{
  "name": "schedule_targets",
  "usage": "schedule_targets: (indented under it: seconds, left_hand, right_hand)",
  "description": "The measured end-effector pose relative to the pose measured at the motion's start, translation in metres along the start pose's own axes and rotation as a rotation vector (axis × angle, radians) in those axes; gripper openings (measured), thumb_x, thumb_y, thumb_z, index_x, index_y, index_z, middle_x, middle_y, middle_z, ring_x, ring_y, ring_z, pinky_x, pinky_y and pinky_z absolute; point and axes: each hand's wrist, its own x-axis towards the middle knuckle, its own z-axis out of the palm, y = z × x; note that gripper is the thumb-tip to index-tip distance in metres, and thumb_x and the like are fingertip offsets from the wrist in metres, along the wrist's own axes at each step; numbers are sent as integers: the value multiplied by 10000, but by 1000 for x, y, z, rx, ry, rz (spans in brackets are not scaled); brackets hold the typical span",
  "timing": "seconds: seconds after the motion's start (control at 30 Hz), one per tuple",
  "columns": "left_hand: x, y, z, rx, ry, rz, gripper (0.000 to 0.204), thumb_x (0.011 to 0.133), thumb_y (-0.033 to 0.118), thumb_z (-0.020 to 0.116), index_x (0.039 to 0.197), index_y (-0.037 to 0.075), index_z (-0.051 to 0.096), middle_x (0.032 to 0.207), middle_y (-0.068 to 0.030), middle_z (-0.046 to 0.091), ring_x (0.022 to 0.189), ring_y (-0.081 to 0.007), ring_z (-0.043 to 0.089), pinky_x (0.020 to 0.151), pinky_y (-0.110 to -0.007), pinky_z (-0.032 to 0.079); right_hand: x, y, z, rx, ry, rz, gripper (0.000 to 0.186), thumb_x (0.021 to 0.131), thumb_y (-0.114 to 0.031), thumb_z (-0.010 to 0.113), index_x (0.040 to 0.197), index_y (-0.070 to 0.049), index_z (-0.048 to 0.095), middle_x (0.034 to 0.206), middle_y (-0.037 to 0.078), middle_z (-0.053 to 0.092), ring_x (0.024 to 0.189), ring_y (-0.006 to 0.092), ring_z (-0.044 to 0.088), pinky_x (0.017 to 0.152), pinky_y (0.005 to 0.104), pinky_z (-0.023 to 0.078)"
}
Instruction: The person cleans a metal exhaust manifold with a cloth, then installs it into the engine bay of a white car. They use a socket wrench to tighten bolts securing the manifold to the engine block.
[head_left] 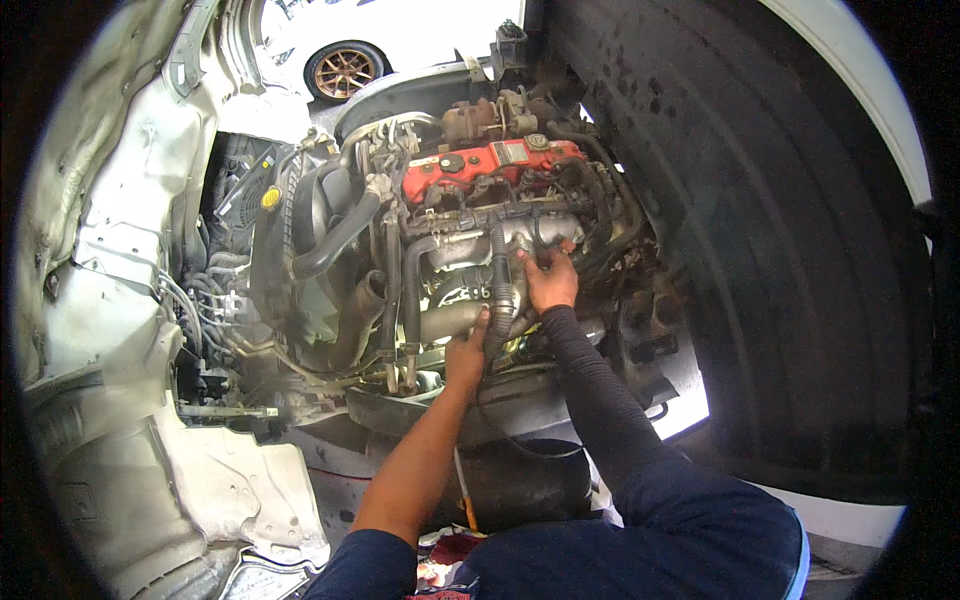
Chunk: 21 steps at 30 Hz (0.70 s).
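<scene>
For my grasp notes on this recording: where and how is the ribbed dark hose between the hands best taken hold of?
Probably around the middle of the ribbed hose, from the near side: that stretch runs exposed in front of the engine, and its ridges should help against slipping.

we see bright red on the engine cover (425, 180), with a black cap (452, 162) on it. the corrugated hose (502, 275) is dark grey with close rings; the metal pipe (447, 321) is dull silver-grey. we find rusty brown on the housing (465, 122) behind, yellow on a round cap (271, 197), off-white on the body panel (115, 255), bronze on the wheel spokes (343, 74), black on the sleeve (583, 365) and navy on the shirt (610, 555).
</scene>
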Motion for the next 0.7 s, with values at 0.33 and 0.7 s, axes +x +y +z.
schedule_targets:
  seconds: [0.33,0.7]
  left_hand:
    - [0,-8,1,135,4,53,1001,914,791,650,1291,-136,677,1264,-333,702,1205,-428,663,1070,-456,469]
    - [-5,-1,2,-18,10,4,894,949,705,685,1329,-104,670,1342,-288,692,1292,-406,638,1122,-438,441]
  right_hand:
    - [6,6,3,80,68,133,596,991,-589,675,1127,-17,773,981,209,766,990,401,729,916,537,564]
    - [3,5,1,3,101,11,625,962,-618,677,1132,-26,781,1021,223,761,1002,419,732,916,539,554]
